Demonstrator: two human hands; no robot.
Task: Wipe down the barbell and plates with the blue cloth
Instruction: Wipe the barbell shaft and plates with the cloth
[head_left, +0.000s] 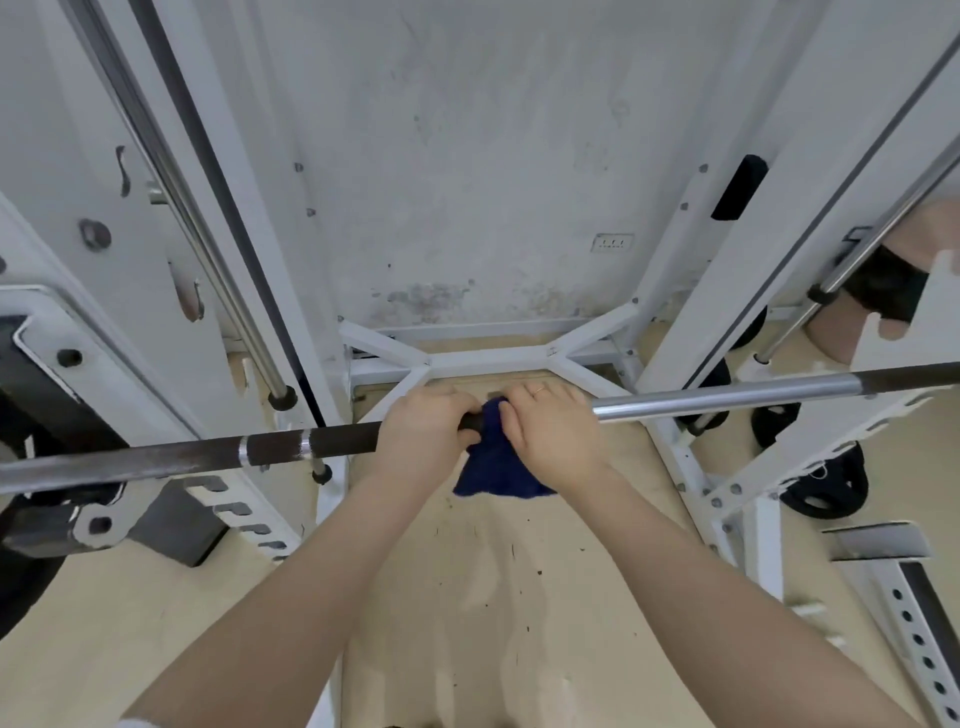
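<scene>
No writing on anything here can be read. You have one barbell running across the white rack, its left stretch dark and rough, its right stretch smooth shiny steel. Your left hand curls around the dark part. Your right hand, with a ring on one finger, clutches the single blue cloth against the bar; the fuzzy cloth hangs below it. Three round black plates are visible low on the right.

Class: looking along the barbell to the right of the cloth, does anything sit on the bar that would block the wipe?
Nothing visible does. The right hand holds the blue cloth on the barbell, whose bare shaft runs to the frame edge.
</scene>
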